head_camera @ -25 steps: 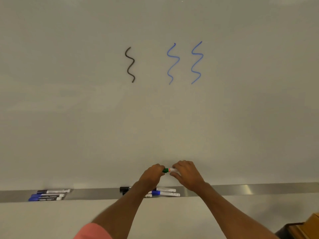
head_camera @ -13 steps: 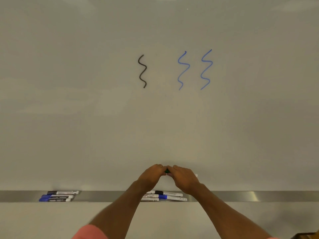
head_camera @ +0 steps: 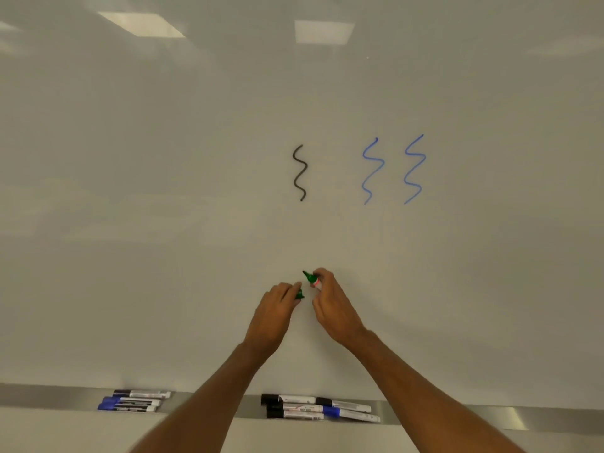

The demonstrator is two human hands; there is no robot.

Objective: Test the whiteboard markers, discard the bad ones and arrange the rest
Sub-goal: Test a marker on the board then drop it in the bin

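Observation:
My right hand [head_camera: 331, 305] grips a green whiteboard marker [head_camera: 311, 278], its bare green tip pointing up and left in front of the whiteboard [head_camera: 163, 191]. The marker's green cap [head_camera: 299, 294] is pinched in the fingers of my left hand [head_camera: 273, 317], just below and left of the tip. Cap and marker are apart. On the board above are one black squiggle [head_camera: 300, 173] and two blue squiggles [head_camera: 372, 171].
A metal tray [head_camera: 539, 416] runs along the board's lower edge. Three blue-capped markers [head_camera: 130, 402] lie in it at the left. Several black and blue markers [head_camera: 317, 410] lie in the middle, between my forearms.
My hands have risen from near the tray and pulled apart. The green cap has come off the marker, and the view has tilted up.

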